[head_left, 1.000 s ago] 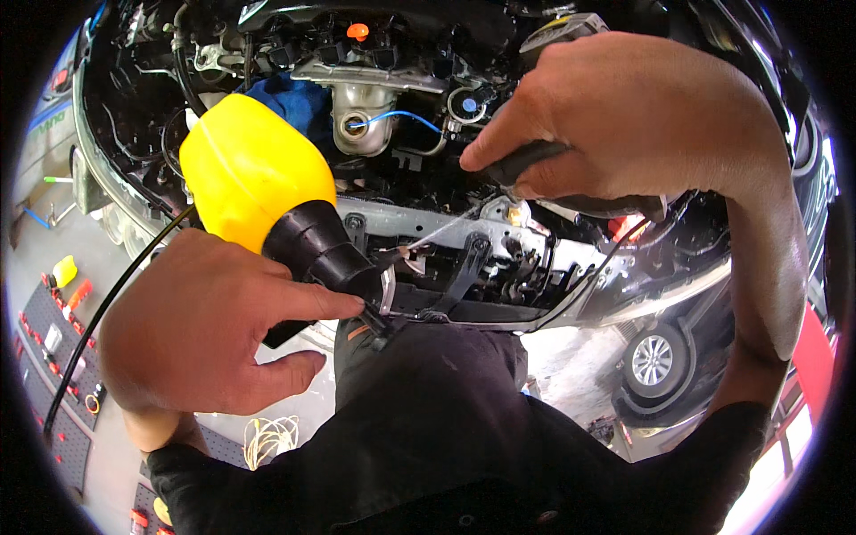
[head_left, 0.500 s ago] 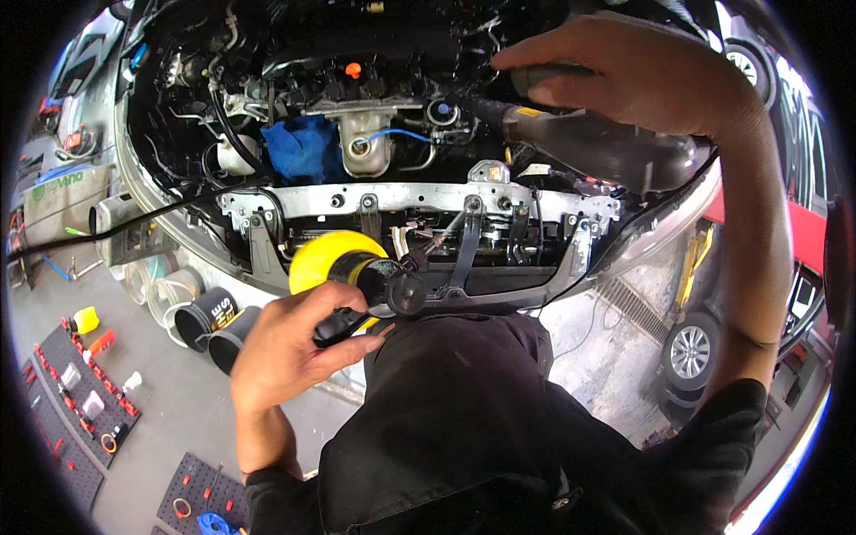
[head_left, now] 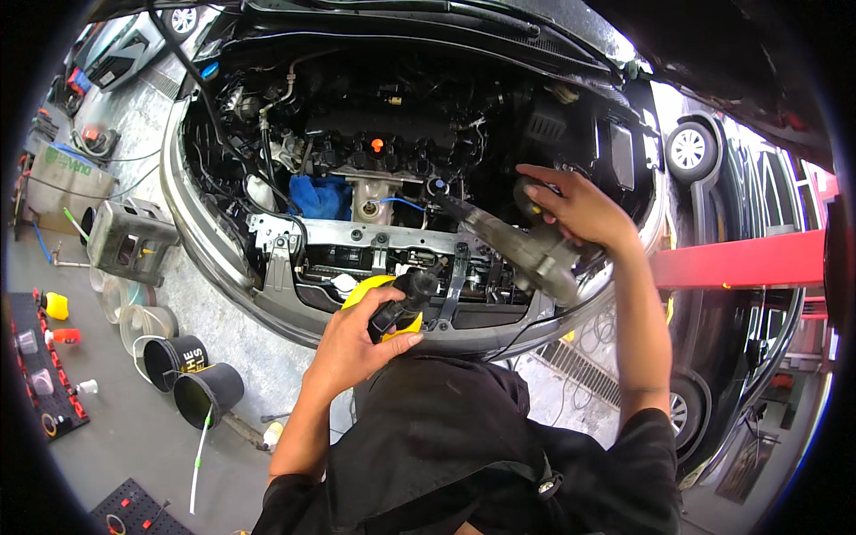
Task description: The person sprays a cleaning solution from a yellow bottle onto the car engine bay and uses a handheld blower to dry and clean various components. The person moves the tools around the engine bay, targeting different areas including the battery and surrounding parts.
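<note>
My left hand (head_left: 361, 343) is closed around a rounded yellow thing with a black head (head_left: 415, 290), held over the front edge of an opened car's engine bay. Its kind is unclear. On the right, my right hand (head_left: 580, 205) is curled at a dark handle-like part of a long grey-black tool (head_left: 526, 250). The tool is smeared by motion; its narrow black end points left over the silver crossbar (head_left: 419, 238). Beyond the crossbar lie a blue cloth (head_left: 319, 196), a metal cover with a blue tube (head_left: 406, 204), and an orange cap (head_left: 377, 144) on the engine.
Black buckets (head_left: 209, 397) and a grey stool-like box (head_left: 134, 236) stand on the floor at left. A pegboard with tools (head_left: 40, 366) is beyond them. At right, a red lift arm (head_left: 740, 259) crosses beside a dark car (head_left: 727, 348). A black cable (head_left: 192, 71) hangs at upper left.
The grey-black tool and my right hand have come lower and further left, closer to the crossbar. My left hand has moved slightly right and down with the yellow thing. The view has shifted.
</note>
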Action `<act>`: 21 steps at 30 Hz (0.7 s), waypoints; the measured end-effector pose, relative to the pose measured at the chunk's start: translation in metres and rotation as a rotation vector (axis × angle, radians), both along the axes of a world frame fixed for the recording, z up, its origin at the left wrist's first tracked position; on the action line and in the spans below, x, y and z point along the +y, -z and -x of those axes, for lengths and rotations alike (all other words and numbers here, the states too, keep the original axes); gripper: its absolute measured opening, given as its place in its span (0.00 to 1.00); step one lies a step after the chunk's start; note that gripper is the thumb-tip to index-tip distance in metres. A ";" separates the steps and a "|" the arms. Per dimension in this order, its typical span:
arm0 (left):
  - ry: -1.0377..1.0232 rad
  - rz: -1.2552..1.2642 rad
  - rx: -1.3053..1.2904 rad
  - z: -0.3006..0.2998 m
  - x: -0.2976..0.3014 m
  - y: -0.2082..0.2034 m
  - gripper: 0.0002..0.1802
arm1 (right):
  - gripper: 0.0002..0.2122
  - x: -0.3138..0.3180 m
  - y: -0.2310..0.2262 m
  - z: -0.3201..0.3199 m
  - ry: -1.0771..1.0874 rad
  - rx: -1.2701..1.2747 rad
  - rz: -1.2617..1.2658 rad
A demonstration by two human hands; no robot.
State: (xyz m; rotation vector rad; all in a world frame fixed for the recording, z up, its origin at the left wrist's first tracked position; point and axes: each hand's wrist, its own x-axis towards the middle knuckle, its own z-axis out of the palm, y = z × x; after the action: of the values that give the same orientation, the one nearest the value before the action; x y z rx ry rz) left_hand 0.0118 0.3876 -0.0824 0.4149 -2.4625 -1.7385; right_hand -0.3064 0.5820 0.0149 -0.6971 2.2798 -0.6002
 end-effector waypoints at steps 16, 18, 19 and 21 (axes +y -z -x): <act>-0.180 -0.291 0.165 -0.055 -0.015 0.029 0.32 | 0.25 -0.038 0.050 -0.028 0.315 -0.050 0.221; -0.193 -0.254 0.238 -0.058 -0.022 0.037 0.32 | 0.25 -0.013 0.063 -0.022 0.381 0.022 0.268; -0.173 -0.274 0.221 -0.058 -0.024 0.037 0.32 | 0.24 -0.005 0.069 -0.025 0.394 0.072 0.298; -0.152 -0.297 0.174 -0.063 -0.031 0.036 0.32 | 0.24 0.005 0.065 -0.039 0.375 0.100 0.316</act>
State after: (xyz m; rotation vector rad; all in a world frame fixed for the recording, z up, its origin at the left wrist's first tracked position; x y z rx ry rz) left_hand 0.0743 0.3564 -0.1184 0.4412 -2.0071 -1.9856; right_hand -0.2672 0.5870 -0.0503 -0.4496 2.4549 -1.1433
